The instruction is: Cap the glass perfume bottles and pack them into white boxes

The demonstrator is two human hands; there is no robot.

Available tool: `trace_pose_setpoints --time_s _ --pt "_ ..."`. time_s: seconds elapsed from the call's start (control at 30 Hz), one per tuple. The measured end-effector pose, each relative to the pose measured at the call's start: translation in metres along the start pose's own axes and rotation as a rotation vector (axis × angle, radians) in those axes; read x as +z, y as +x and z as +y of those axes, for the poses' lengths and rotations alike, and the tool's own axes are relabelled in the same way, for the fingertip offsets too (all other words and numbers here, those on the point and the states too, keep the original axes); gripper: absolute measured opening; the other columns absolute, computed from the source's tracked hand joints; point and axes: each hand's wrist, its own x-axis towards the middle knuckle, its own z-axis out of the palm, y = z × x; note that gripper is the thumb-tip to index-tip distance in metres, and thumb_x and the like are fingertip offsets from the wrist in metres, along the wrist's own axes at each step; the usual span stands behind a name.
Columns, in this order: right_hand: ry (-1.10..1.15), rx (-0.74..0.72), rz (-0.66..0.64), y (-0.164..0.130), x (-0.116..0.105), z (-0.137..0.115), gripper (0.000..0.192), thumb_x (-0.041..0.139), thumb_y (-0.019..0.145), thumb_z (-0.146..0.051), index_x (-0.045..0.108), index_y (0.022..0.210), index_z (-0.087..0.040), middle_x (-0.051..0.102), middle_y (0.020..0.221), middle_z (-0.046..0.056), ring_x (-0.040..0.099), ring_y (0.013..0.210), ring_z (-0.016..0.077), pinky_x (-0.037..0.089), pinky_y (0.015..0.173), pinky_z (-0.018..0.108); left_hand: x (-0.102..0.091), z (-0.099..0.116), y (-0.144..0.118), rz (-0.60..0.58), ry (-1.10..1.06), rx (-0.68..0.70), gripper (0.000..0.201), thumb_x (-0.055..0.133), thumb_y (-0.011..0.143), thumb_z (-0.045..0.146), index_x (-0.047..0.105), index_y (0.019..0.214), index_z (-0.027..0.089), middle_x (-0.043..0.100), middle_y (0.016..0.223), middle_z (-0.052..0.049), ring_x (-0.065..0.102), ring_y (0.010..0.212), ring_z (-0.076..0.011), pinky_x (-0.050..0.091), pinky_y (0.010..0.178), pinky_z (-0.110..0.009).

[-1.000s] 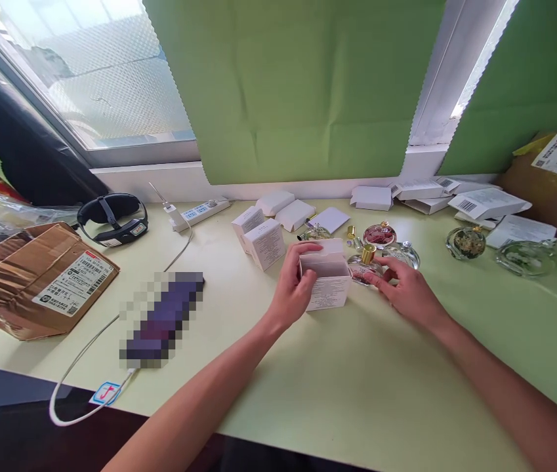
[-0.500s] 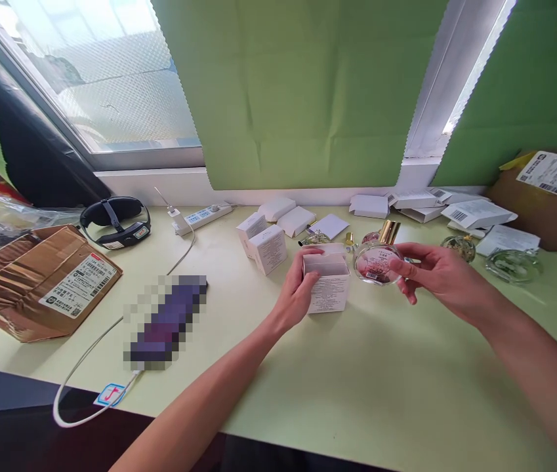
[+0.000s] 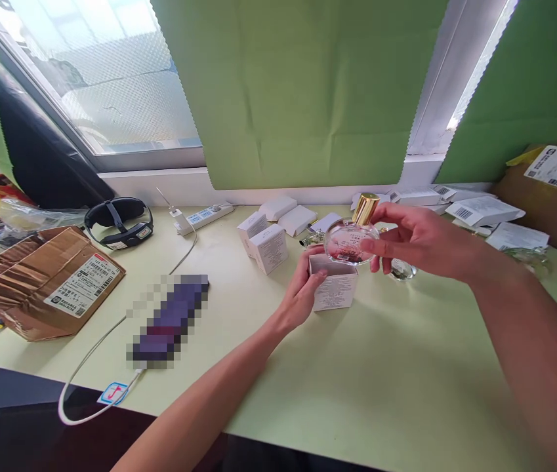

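Note:
My left hand (image 3: pixel 302 288) is closed around the left side of a small white carton (image 3: pixel 334 292), which stands on the table with its top open. Between the thumb and fingers of my right hand (image 3: pixel 406 239) is a round glass perfume bottle (image 3: pixel 350 244) with a gold cap and pinkish contents. The bottle is held upright just above the carton's opening and hides part of its rim. Behind my right fingers another glass bottle (image 3: pixel 403 269) shows in part. Two white cartons (image 3: pixel 269 249) stand to the left of my left hand.
Flattened white boxes (image 3: pixel 485 211) lie along the back right, before a brown cardboard box (image 3: pixel 554 196). On the left are an opened brown carton (image 3: pixel 81 282), a black headset (image 3: pixel 119 223), a power strip (image 3: pixel 209 213) and a blurred-out phone (image 3: pixel 172 321) on a white cable (image 3: pixel 96 337).
My right hand has carried the perfume bottle left and up, from beside the carton to over its opening. My left hand still holds the carton, which is turned slightly.

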Motion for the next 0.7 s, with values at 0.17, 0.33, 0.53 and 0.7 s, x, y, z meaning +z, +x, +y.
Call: trace_pose_setpoints --time_s 0.17,0.33,0.53,0.7 --pt "-0.145 -0.087 -0.036 0.011 0.006 -0.007 0.046 0.070 0.083 -0.051 0.060 0.121 -0.028 0.072 0.079 -0.001 0.065 0.062 0.0169 0.048 0.050 0.027 -0.001 -0.003 0.003 -0.018 -0.132 0.039 0.037 0.050 0.098 0.040 0.036 0.130 0.028 0.059 0.127 -0.007 0.059 0.113 -0.0206 0.050 0.095 -0.037" --pt "-0.252 -0.112 -0.034 0.012 0.009 -0.003 0.042 0.069 0.083 -0.052 0.063 0.117 -0.028 0.060 0.055 -0.007 0.049 0.044 0.0113 0.034 0.043 0.024 -0.001 -0.004 0.006 -0.083 -0.165 0.107 0.034 0.049 0.100 0.040 0.036 0.129 0.028 0.054 0.137 -0.008 0.058 0.119 -0.0210 0.049 0.097 -0.039" --pt "-0.243 -0.182 0.003 0.014 0.015 -0.005 0.043 0.070 0.080 -0.056 0.065 0.112 -0.027 0.064 0.070 -0.003 0.060 0.059 0.0144 0.040 0.053 0.025 0.002 -0.004 0.006 -0.067 -0.083 0.180 0.028 0.049 0.100 0.042 0.038 0.122 0.028 0.056 0.133 -0.007 0.057 0.120 -0.0210 0.050 0.094 -0.037" --pt "-0.353 -0.203 -0.024 0.012 0.013 -0.005 0.037 0.064 0.087 -0.053 0.061 0.113 -0.027 0.063 0.069 -0.004 0.056 0.057 0.0135 0.038 0.054 0.025 0.002 -0.008 0.006 -0.050 -0.093 0.208 0.031 0.053 0.099 0.042 0.038 0.122 0.028 0.055 0.131 -0.007 0.055 0.121 -0.0208 0.049 0.096 -0.038"
